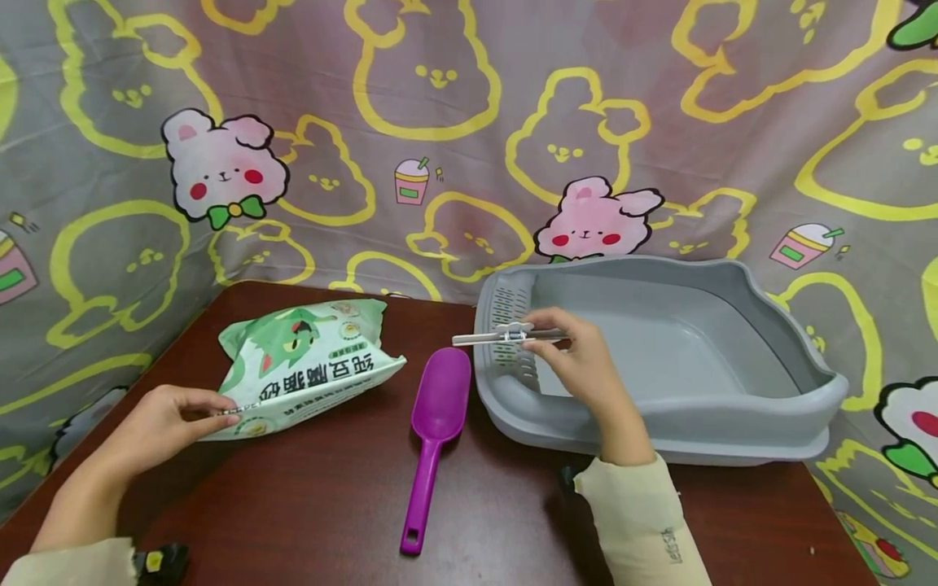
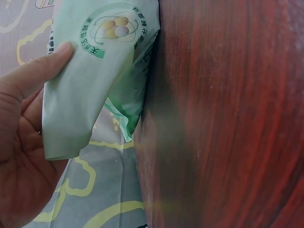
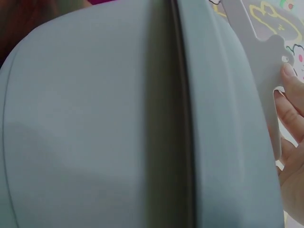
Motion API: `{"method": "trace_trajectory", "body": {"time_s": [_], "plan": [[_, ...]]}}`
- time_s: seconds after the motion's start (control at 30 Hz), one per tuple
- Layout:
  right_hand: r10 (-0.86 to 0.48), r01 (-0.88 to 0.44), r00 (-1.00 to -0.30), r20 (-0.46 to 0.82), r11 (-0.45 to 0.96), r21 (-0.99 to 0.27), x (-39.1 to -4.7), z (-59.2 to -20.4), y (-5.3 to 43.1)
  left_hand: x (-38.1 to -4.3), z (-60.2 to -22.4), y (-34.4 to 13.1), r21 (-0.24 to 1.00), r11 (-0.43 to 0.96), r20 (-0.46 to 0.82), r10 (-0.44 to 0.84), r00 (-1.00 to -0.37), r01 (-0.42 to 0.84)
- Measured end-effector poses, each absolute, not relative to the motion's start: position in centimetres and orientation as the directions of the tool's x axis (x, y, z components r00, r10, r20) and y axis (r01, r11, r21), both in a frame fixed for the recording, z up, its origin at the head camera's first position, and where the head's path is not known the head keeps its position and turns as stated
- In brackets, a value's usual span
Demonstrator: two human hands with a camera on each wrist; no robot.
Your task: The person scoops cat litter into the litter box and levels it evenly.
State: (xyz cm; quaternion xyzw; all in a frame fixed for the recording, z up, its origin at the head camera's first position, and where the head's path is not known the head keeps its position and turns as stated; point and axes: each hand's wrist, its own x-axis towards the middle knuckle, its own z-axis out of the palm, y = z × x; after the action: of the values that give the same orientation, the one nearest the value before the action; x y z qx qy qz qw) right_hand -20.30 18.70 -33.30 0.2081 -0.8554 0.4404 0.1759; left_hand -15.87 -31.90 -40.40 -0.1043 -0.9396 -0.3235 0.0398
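Note:
A green-and-white bag of cat litter [image 1: 308,358] lies on the left of the table. My left hand [image 1: 164,423] pinches its near left corner between thumb and fingers; in the left wrist view the thumb [image 2: 59,52] lies on the bag's folded end [image 2: 71,114]. My right hand [image 1: 579,354] holds a long, flat, light-coloured clip [image 1: 484,337] above the left side of the grey litter box [image 1: 659,435]. In the right wrist view, the fingers are partly out of frame beside a flat grey piece [image 3: 263,57], with the box wall close in front.
A purple scoop [image 1: 440,407] lies on the dark red wooden table [image 1: 315,505] between bag and box, handle towards me. The box has a slotted ledge [image 1: 506,305] at its left end. Behind stands a patterned cloth [image 1: 454,89].

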Motion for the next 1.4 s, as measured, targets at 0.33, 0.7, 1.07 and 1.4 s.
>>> {"method": "trace_trajectory", "body": {"time_s": [0.33, 0.7, 1.07, 1.4], "plan": [[-0.179, -0.518, -0.839, 0.514, 0.552, -0.653, -18.8, -33.3, 19.9, -15.8, -40.2, -31.9, 0.608, 0.760, 0.153, 0.171, -0.973, 0.229], [-0.158, -0.584, -0.783, 0.602, 0.522, -0.622, -17.0, -33.3, 21.5, -15.9, -40.0, -31.8, 0.593, 0.769, 0.165, 0.175, -0.971, 0.240], [-0.191, -0.581, -0.788, 0.585, 0.545, -0.605, -15.0, -33.3, 23.4, -15.4, -39.6, -31.4, 0.569, 0.784, 0.175, 0.177, -0.969, 0.246], [-0.274, -0.583, -0.812, 0.516, 0.440, -0.683, -13.3, -33.7, 25.3, -14.7, -38.5, -29.8, 0.583, 0.785, 0.074, 0.206, -0.976, 0.210]]}}
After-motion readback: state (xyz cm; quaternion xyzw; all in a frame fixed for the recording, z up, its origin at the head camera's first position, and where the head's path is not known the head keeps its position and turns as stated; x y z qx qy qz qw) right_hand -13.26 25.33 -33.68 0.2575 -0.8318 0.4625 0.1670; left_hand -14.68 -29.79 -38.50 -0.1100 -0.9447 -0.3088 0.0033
